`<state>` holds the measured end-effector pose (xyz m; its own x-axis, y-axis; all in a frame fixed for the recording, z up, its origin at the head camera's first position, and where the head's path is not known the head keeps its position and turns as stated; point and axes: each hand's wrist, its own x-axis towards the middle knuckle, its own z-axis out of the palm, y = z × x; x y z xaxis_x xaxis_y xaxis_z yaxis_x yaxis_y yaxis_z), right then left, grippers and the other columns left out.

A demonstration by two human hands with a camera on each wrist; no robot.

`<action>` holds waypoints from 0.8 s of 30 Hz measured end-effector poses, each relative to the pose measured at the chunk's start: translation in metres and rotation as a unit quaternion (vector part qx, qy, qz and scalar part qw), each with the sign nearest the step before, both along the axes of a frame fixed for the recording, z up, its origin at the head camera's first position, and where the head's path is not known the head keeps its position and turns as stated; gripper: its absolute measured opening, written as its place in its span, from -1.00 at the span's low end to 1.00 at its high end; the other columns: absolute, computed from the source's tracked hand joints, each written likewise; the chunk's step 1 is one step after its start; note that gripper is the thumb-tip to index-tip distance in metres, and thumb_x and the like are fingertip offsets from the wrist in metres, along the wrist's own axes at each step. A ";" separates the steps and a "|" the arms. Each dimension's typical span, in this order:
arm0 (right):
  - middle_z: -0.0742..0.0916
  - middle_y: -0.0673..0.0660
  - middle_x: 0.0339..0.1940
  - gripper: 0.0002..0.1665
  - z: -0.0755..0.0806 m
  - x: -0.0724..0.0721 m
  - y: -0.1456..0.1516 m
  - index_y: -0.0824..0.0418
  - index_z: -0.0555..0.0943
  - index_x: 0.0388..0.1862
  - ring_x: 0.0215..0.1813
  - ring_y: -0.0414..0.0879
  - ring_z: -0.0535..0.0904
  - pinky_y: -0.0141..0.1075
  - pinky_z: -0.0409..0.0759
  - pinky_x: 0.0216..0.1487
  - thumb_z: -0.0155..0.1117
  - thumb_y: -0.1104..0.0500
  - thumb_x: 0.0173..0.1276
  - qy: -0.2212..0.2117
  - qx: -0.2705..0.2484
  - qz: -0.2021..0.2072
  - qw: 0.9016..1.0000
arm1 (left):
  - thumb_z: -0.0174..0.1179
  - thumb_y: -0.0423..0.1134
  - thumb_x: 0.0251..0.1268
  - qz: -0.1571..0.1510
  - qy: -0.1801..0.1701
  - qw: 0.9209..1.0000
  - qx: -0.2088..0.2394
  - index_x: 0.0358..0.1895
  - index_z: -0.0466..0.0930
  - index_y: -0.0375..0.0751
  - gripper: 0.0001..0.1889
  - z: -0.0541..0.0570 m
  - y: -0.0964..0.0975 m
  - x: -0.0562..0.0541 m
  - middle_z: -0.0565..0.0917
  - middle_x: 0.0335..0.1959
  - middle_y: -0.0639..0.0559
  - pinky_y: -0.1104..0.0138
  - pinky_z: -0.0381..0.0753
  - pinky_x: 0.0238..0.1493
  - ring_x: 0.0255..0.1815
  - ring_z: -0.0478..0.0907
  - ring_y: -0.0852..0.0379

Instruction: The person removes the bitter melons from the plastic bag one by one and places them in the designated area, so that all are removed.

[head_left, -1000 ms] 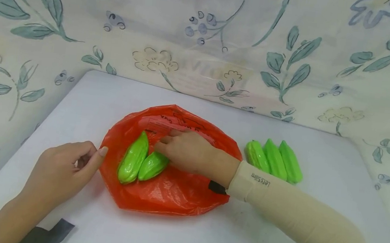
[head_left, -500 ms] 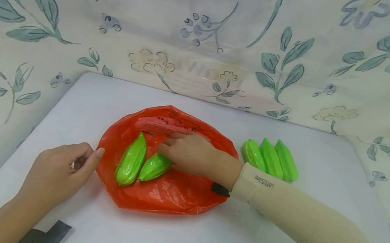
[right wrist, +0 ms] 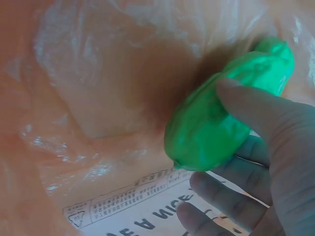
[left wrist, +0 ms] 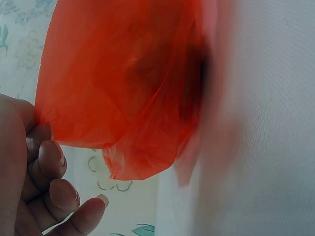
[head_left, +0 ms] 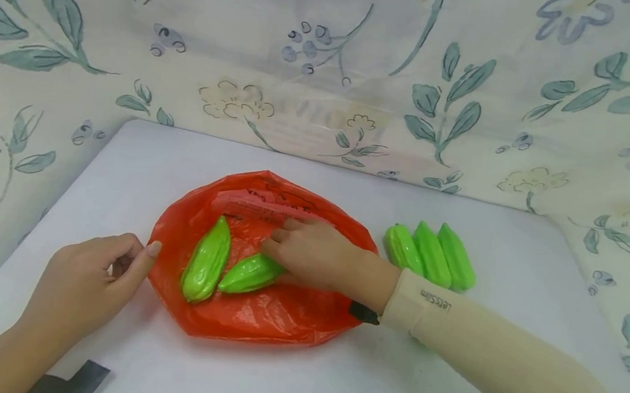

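Note:
A red plastic bag [head_left: 279,321] lies spread open on the white table, its mouth facing up. My left hand [head_left: 75,280] pinches the bag's left rim between thumb and finger; in the left wrist view its other fingers are loosely curled. My right hand [head_left: 312,252] reaches inside and grips a green ridged fruit [head_left: 249,273], which lies slanted with one end hidden under the hand. The right wrist view shows thumb and fingers around this fruit [right wrist: 206,128]. A second green ridged fruit [head_left: 206,262] lies in the bag to its left, just apart.
Three more green ridged fruits [head_left: 432,254] lie side by side on the white table [head_left: 295,386], right of the bag, partly behind my right forearm. Printed lettering [right wrist: 147,216] shows inside the bag. A patterned cloth [head_left: 317,62] rises behind the table.
My right hand has shifted slightly right within the bag, and the gripped fruit has tilted flatter and away from the other one. My left hand keeps its hold on the rim.

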<state>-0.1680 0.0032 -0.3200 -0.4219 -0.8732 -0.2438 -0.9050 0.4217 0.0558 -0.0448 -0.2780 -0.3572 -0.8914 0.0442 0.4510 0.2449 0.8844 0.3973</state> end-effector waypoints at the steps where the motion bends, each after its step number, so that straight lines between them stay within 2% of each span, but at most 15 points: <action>1: 0.75 -0.06 0.02 -0.50 0.000 0.001 0.001 -0.01 0.63 0.23 0.11 -0.11 0.59 -0.17 0.54 0.29 0.43 -0.16 0.43 0.001 0.001 0.002 1.000 | 0.40 -0.28 0.30 0.001 -0.001 1.000 -0.001 -0.55 0.45 0.01 -0.67 0.000 0.000 0.000 0.29 -0.70 0.26 0.44 0.26 -0.62 -0.63 0.22 0.26; 13: 0.73 -0.06 -0.01 -0.45 0.004 0.010 0.021 0.03 0.63 0.22 0.05 -0.14 0.56 -0.25 0.59 0.15 0.43 -0.23 0.41 -0.018 -0.005 -0.002 1.000 | 0.39 -0.28 0.30 0.002 -0.001 1.000 -0.002 -0.53 0.46 0.01 -0.69 0.000 0.000 0.000 0.29 -0.70 0.26 0.46 0.25 -0.62 -0.64 0.21 0.27; 24: 0.72 -0.07 -0.06 -0.49 0.011 0.022 0.037 0.03 0.64 0.17 0.02 -0.15 0.57 -0.31 0.59 0.06 0.43 -0.21 0.41 -0.016 -0.022 0.010 1.000 | 0.38 -0.26 0.33 0.008 -0.024 1.000 -0.004 -0.52 0.47 -0.03 -0.71 -0.002 -0.001 -0.002 0.29 -0.71 0.23 0.40 0.28 -0.63 -0.64 0.20 0.25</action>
<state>-0.1460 0.0399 -0.3087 -0.3971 -0.8913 -0.2186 -0.9141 0.4053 0.0080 -0.0466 -0.2789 -0.3592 -0.9127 0.0328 0.4073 0.2112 0.8912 0.4015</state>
